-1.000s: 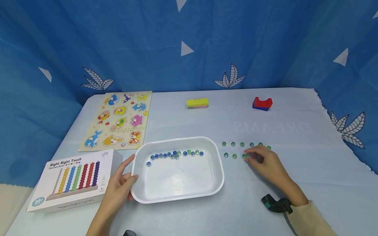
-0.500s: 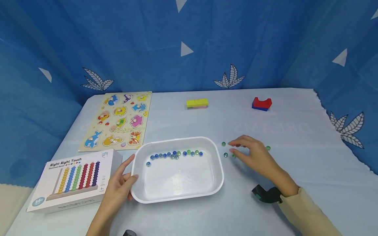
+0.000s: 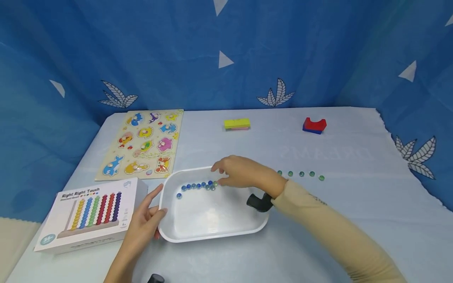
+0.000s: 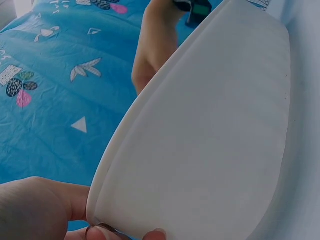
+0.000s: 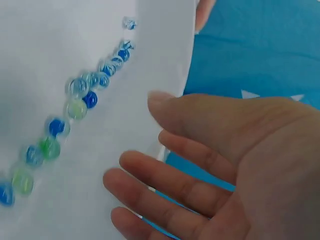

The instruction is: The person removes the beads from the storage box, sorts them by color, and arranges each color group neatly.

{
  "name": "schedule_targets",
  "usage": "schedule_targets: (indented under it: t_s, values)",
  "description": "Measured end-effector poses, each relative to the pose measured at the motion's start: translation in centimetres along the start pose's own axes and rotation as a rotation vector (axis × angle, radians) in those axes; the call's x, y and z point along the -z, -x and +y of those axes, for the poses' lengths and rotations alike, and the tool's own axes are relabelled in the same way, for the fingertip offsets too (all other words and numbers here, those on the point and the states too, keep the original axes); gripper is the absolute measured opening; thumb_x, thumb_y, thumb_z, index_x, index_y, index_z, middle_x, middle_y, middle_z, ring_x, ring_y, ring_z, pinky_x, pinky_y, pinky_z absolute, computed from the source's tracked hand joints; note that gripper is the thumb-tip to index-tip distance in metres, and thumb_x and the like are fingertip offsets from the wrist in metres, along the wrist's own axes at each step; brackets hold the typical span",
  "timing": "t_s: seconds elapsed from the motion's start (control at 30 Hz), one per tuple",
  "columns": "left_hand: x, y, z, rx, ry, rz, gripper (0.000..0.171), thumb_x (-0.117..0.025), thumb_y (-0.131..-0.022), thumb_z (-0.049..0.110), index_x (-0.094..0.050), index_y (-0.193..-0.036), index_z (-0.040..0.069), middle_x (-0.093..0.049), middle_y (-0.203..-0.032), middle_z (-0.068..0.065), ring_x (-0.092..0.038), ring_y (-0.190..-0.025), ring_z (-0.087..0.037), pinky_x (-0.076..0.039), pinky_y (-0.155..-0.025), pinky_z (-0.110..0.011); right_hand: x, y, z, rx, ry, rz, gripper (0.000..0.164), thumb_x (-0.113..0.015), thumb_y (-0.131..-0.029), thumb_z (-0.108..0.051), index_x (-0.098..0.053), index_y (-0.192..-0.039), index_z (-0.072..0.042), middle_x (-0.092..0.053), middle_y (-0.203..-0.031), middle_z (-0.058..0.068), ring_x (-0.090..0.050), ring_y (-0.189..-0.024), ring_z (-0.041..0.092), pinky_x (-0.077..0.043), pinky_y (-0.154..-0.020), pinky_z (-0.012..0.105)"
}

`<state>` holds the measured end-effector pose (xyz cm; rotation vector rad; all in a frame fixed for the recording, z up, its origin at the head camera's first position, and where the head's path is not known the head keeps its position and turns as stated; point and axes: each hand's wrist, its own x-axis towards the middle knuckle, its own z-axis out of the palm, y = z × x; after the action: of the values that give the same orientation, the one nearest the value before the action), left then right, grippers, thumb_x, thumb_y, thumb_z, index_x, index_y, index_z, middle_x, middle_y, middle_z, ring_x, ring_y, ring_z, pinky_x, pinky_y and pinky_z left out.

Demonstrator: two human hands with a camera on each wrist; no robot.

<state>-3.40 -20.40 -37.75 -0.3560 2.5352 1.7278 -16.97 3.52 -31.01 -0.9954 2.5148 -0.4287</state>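
Left grip (image 3: pixel 143 220): closed by a pinch on the rim of the white tray (image 3: pixel 212 214), at its left end; the thumb is laid over the edge, the forefinger stretched along it toward the far corner. Fingertips are seen against the outer wall in the left wrist view.

Right grip (image 3: pixel 238 171): wide, held over the far side of the tray; thumb and fingers are relaxed and well parted.

Marbles (image 3: pixel 198 185), blue, clear-blue and green, are lined unevenly on the tray floor. A green one is noted just left of the right grip in the head view; one bluish marble is set apart, toward the left grip. Part of the row is hidden there by the right hand, but is shown in the right wrist view, where a gap is seen between fingers and marbles.

A black wrist device (image 3: pixel 260 202) is worn behind the right grip. Farther right, five green marbles (image 3: pixel 301 173) are seen on the desk (image 3: pixel 357 196).

Left of the left grip, a bead-toy box (image 3: pixel 93 210) is placed; beyond it, a puzzle board (image 3: pixel 143 147). Beyond the right grip, a yellow block (image 3: pixel 237 123) is stacked on a pink one; farther right, a red notched block (image 3: pixel 315 125) on a blue one.
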Motion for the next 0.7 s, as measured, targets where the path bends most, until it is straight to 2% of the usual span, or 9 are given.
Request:
schedule_targets:
  t_s: [0.17, 0.27, 0.4, 0.5, 0.63, 0.7]
  values:
    - [-0.1, 0.0, 0.0, -0.009, 0.009, -0.006, 0.059, -0.048, -0.090, 0.008, -0.027, -0.141, 0.029, -0.063, -0.070, -0.013, -0.045, -0.037, -0.013, -0.041, -0.037, -0.027, -2.0, -1.5, -1.2, -0.003, 0.010, -0.036, 0.045, -0.062, -0.084, -0.025, -0.052, -0.127, -0.014, -0.058, -0.123, 0.003, -0.055, -0.112, 0.016, -0.044, -0.097, 0.032]
    - [-0.1, 0.0, 0.0, -0.012, 0.008, -0.003, 0.059, -0.048, -0.090, 0.008, -0.027, -0.140, 0.029, -0.063, -0.071, -0.014, -0.045, -0.037, -0.013, -0.041, -0.037, -0.027, -3.3, -1.8, -1.3, 0.022, 0.030, 0.003, 0.043, -0.062, -0.083, -0.017, -0.053, -0.125, -0.010, -0.057, -0.125, 0.005, -0.055, -0.112, 0.015, -0.043, -0.097, 0.030]
    - [-0.2, 0.1, 0.0, -0.021, 0.000, 0.000, 0.059, -0.049, -0.090, 0.008, -0.027, -0.140, 0.028, -0.063, -0.070, -0.014, -0.046, -0.037, -0.014, -0.042, -0.037, -0.027, -4.5, -2.1, -0.8, 0.060, 0.026, 0.101, 0.039, -0.063, -0.080, -0.008, -0.059, -0.119, -0.008, -0.061, -0.117, 0.005, -0.058, -0.107, 0.015, -0.045, -0.095, 0.028]
    - [-0.2, 0.1, 0.0, -0.027, -0.004, 0.007, 0.059, -0.049, -0.089, 0.007, -0.027, -0.140, 0.027, -0.063, -0.071, -0.014, -0.046, -0.037, -0.015, -0.042, -0.037, -0.027, -5.0, -2.1, -0.5, 0.079, 0.014, 0.136, 0.038, -0.067, -0.075, -0.009, -0.062, -0.113, -0.009, -0.064, -0.109, 0.003, -0.058, -0.096, 0.013, -0.047, -0.088, 0.026]
    - [-0.2, 0.1, 0.0, -0.031, 0.001, 0.005, 0.059, -0.048, -0.089, 0.007, -0.027, -0.140, 0.027, -0.063, -0.072, -0.015, -0.046, -0.037, -0.016, -0.042, -0.037, -0.027, -5.3, -2.0, -0.3, 0.099, 0.017, 0.128, 0.033, -0.071, -0.071, -0.010, -0.064, -0.104, -0.008, -0.062, -0.092, 0.002, -0.051, -0.079, 0.011, -0.045, -0.073, 0.022]
    - [-0.2, 0.1, 0.0, -0.030, 0.004, 0.002, 0.059, -0.049, -0.089, 0.007, -0.027, -0.140, 0.027, -0.063, -0.071, -0.015, -0.047, -0.037, -0.016, -0.042, -0.037, -0.027, -5.4, -2.1, -0.2, 0.106, 0.020, 0.125, 0.028, -0.071, -0.071, -0.010, -0.065, -0.098, -0.008, -0.061, -0.085, 0.001, -0.049, -0.076, 0.009, -0.044, -0.070, 0.021]
